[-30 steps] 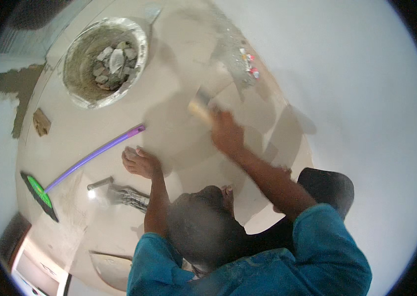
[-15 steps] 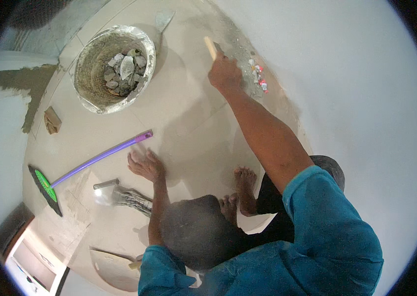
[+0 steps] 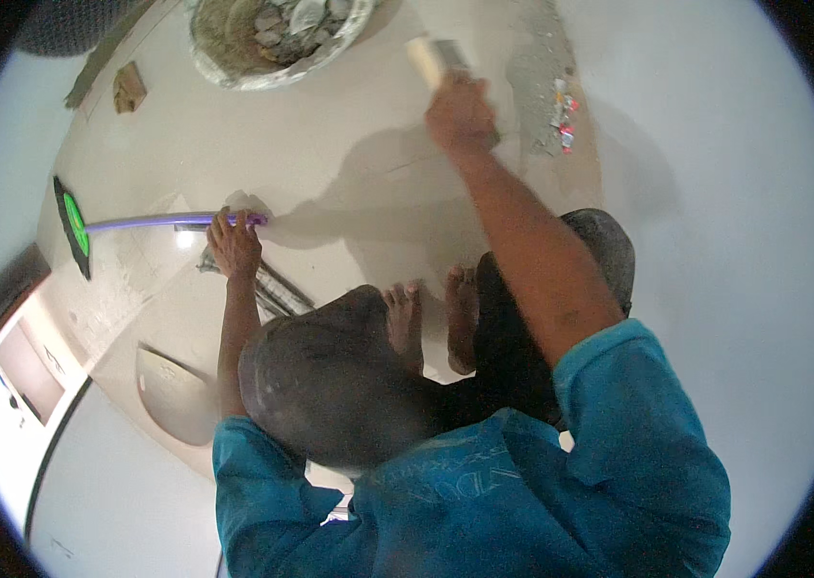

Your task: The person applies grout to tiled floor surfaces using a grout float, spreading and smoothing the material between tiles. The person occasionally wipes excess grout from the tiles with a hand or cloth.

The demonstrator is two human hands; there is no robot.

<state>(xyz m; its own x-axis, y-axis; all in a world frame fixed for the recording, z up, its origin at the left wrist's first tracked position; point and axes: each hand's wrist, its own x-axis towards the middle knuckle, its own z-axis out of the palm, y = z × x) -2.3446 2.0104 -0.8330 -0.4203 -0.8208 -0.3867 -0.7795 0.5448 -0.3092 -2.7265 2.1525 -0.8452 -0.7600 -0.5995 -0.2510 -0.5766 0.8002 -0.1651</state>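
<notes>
Brush in the right hand [image 3: 462,114]: a flat pale-handled brush [image 3: 434,60] with a broad head, the grip clamped round its lower part, held out at full reach over the beige tiled floor [image 3: 349,173] near a grey dusty strip of grit [image 3: 534,77]; just beyond that strip lie small red and white scraps of litter [image 3: 563,120]; the left hand [image 3: 233,243] is spread flat on the floor with fingers apart, clasping nothing, its fingertips touching or just beside a long purple rod [image 3: 171,222] that runs to a green and black flat head [image 3: 73,226]; a grey metal trowel [image 3: 267,287] lies near the wrist.

Risks, as a judgement: the person squats barefoot and leans far forward on one braced palm, so the dusty tile could let that palm or the bare feet [image 3: 431,313] slip; the braced hand could also nudge the rod and roll it aside; a long reach may make the brush scatter grit rather than gather it.

Containers: a round grey-crusted metal pan [image 3: 233,72] sits at the top, well apart from both hands, holding broken chunks of rubble [image 3: 277,24]; a small brown block [image 3: 128,89] lies on the floor to its left.
</notes>
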